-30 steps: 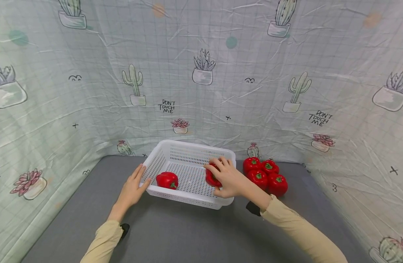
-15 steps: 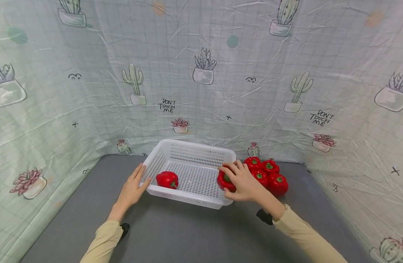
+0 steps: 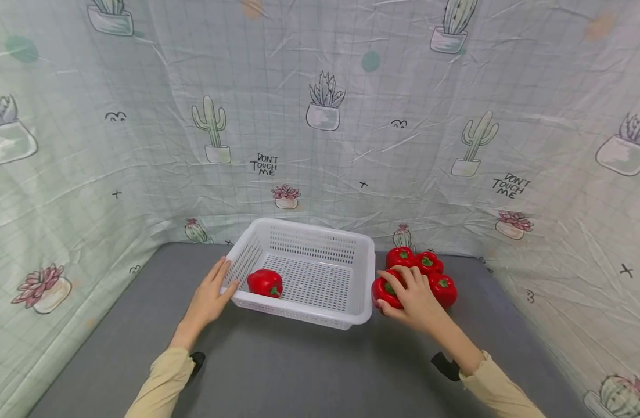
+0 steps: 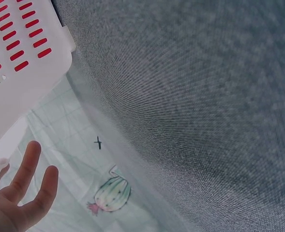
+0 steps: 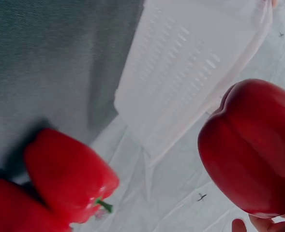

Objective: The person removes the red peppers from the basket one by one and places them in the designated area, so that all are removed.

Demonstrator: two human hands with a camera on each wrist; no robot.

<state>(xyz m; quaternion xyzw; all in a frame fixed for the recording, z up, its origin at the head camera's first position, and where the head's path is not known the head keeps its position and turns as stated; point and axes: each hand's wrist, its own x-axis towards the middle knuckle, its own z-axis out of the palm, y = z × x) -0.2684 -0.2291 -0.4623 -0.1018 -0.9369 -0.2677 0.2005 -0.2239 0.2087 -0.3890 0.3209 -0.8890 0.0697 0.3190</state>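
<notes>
A red bell pepper (image 3: 384, 292) is held by my right hand (image 3: 416, 299), just outside the right end of a white perforated plastic basket (image 3: 309, 316). Thumb and fingers curl around its sides, and in the right wrist view the pepper (image 5: 251, 150) hangs beside the basket (image 5: 171, 63). Another red bell pepper (image 3: 265, 283) lies inside the basket, near its left front corner. My left hand (image 3: 207, 296) rests against the basket's left front corner, its fingers fairly straight; the left wrist view shows some fingers (image 4: 23, 176) by the basket wall.
Several red bell peppers stand grouped right of the basket, including one at the back (image 3: 428, 263) and one at the right (image 3: 443, 290); my right hand partly hides the group. A cactus-print sheet (image 3: 278, 128) hangs behind and beside the grey tabletop (image 3: 288, 371).
My right hand has moved right with the bell pepper, from inside the basket, over its right rim, to beside the grouped peppers. My left hand and the basket stay in place.
</notes>
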